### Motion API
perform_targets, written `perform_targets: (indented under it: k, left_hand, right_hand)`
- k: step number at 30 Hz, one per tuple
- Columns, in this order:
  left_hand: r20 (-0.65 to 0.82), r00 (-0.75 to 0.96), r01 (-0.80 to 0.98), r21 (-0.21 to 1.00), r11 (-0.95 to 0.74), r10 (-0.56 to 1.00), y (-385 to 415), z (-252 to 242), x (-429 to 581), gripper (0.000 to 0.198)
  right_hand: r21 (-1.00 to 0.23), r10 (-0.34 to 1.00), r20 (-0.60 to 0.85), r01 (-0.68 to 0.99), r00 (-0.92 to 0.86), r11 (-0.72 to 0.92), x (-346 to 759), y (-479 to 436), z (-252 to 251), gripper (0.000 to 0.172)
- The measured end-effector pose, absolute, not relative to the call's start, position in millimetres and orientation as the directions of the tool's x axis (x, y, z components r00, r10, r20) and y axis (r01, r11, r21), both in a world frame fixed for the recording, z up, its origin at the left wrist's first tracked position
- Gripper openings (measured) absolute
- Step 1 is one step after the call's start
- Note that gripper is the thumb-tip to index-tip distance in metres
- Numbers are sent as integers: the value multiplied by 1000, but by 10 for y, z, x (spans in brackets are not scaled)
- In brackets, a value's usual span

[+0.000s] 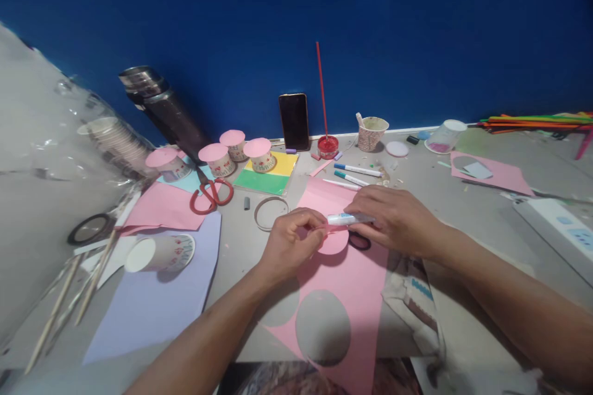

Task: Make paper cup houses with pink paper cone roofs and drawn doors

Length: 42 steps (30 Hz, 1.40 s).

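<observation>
My left hand (293, 239) is closed in a pinch on the edge of a small pink paper circle (334, 242) held just above the table. My right hand (393, 219) is closed round a white glue pen (348, 219), its tip pointing left at the circle. Under both hands lies a pink paper sheet (356, 296) with a round hole (323, 326) cut out of it. A dark ring (360, 242) shows partly under my right hand.
Several paper cups with pink lids (217, 159) stand at the back left by red scissors (210, 194), a flask (162, 108) and a phone (293, 121). One cup (160, 253) lies on lilac paper (152, 296). Markers (356, 170), a red paint pot (327, 146) and wooden sticks (69, 296) lie around.
</observation>
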<state>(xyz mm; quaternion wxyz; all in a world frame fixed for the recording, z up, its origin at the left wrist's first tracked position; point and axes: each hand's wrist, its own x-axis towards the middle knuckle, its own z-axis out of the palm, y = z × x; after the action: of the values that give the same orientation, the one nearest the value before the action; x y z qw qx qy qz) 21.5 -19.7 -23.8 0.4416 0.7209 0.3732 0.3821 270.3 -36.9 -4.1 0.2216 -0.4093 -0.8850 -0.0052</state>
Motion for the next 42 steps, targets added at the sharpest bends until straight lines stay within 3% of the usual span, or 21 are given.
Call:
perform_targets:
  k: [12, 31, 42]
  left_hand:
    - [187, 408, 267, 912, -312, 894, -217, -272, 205, 13]
    - [147, 446, 287, 911, -297, 883, -238, -255, 233, 11]
    - [120, 467, 285, 917, -278, 876, -253, -287, 222, 10]
  right_hand:
    - [129, 688, 421, 790, -591, 600, 2482, -533, -68, 12]
    - [159, 563, 559, 745, -609, 647, 2395, -499, -20, 29]
    - [159, 628, 517, 786, -582, 598, 2457, -535, -39, 24]
